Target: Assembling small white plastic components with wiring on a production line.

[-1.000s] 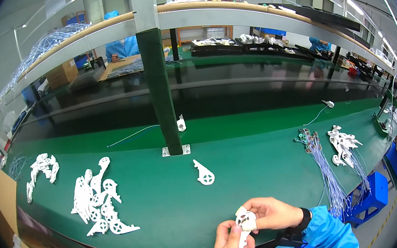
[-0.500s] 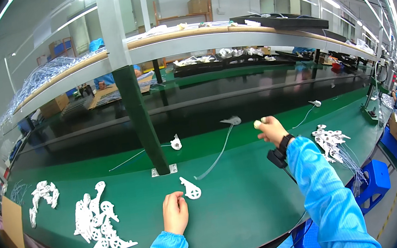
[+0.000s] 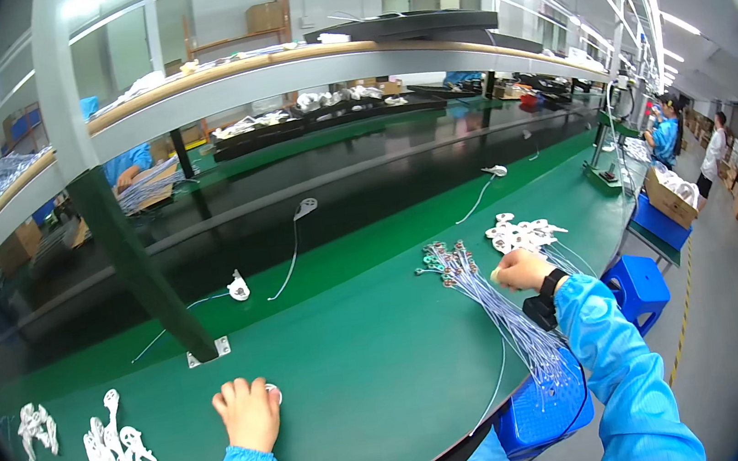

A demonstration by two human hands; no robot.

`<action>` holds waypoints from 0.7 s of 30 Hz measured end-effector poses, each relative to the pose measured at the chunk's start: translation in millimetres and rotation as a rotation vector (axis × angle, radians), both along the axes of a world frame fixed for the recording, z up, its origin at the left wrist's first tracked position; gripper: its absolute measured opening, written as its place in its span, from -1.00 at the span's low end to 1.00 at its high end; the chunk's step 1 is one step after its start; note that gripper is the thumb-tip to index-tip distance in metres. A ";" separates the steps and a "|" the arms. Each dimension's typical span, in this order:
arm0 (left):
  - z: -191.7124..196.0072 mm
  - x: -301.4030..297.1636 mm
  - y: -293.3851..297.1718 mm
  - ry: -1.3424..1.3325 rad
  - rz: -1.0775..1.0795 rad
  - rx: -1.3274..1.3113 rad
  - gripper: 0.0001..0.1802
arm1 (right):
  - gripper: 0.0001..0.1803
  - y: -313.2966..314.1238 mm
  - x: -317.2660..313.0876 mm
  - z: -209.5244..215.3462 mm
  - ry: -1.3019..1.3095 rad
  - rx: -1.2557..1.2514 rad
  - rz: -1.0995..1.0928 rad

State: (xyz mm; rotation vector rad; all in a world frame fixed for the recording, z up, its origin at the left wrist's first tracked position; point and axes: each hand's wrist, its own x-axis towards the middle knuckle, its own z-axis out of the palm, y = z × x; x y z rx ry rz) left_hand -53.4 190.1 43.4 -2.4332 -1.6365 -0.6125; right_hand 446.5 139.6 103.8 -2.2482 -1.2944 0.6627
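Note:
My left hand (image 3: 249, 416) rests palm down on the green table (image 3: 352, 389), fingers curled over a white plastic part (image 3: 274, 392). Only a bit of that part's edge shows beside the fingers. To the left lies a pile of similar white wheel-shaped parts (image 3: 121, 459). My right hand (image 3: 521, 270) is closed at the edge of a bundle of thin grey-blue cables (image 3: 498, 307), whose coloured ends fan out on the table. A pale cover shows on a fingertip; anything between the fingers is hidden. Just beyond it sit white parts with cables attached (image 3: 522, 235).
A dark conveyor belt (image 3: 363, 185) runs behind the table, with white parts on cables (image 3: 305, 208) along its near side. A green post (image 3: 139, 268) rises at left, under a long shelf (image 3: 339, 59). Blue stools (image 3: 639, 289) stand at the right. Co-workers (image 3: 666, 137) are farther off.
My view has swung right. My left hand has spread over the white part that lay beside it. My right hand has come nearer, beside the cable bundle, which now shows.

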 end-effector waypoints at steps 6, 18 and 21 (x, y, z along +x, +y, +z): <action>-6.2 -1.8 -13.0 -0.263 0.073 -0.130 -0.76 | -0.57 15.6 6.6 -34.0 -0.122 -0.111 -0.065; -9.6 -2.7 -17.1 -1.151 0.026 -0.480 -0.77 | -0.71 52.4 37.4 -56.6 0.274 -0.084 -0.282; -9.5 -2.8 -18.0 -1.164 0.007 -0.488 -0.79 | -0.77 41.2 41.5 -43.7 0.493 0.057 -0.286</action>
